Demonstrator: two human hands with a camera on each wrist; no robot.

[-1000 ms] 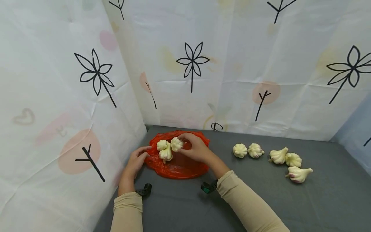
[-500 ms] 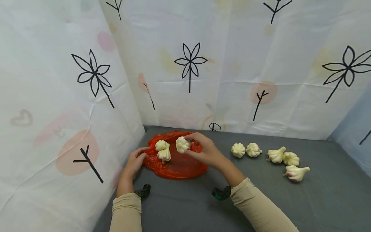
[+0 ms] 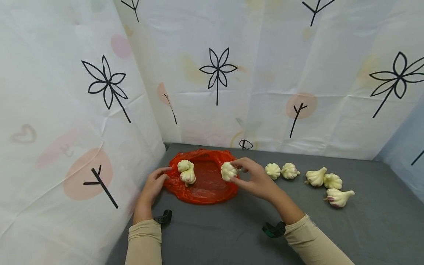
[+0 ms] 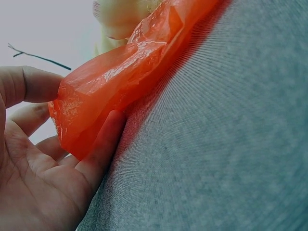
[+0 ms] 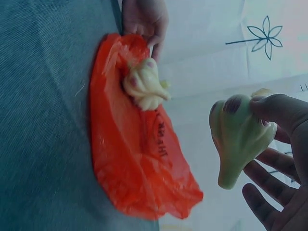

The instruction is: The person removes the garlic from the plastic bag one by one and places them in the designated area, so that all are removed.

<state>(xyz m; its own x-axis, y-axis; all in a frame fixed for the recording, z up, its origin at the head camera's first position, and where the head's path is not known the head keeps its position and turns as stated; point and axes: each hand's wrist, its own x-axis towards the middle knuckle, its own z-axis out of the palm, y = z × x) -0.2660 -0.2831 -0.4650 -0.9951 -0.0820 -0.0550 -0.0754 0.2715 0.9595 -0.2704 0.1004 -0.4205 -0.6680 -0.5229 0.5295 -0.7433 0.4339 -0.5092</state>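
An orange plastic bag point(image 3: 203, 186) lies flat on the grey table, with two garlic bulbs point(image 3: 186, 172) on its left part. My right hand point(image 3: 251, 178) pinches a third garlic bulb point(image 3: 228, 171) just above the bag's right edge; the right wrist view shows that bulb point(image 5: 238, 137) held by thumb and fingertips, clear of the bag point(image 5: 134, 144). My left hand point(image 3: 154, 184) rests at the bag's left edge, and in the left wrist view its thumb and fingers point(image 4: 29, 86) hold the bag's rim point(image 4: 106, 91).
Several more garlic bulbs lie on the table to the right: a pair point(image 3: 281, 171) near the bag and a group of three point(image 3: 329, 186) farther right. Patterned white sheets wall the table at the back and left point(image 3: 82, 110).
My right hand has lifted one garlic bulb off the pile on the bag and carried it rightward to the bag's right edge. The left hand has stayed at the bag's rim.
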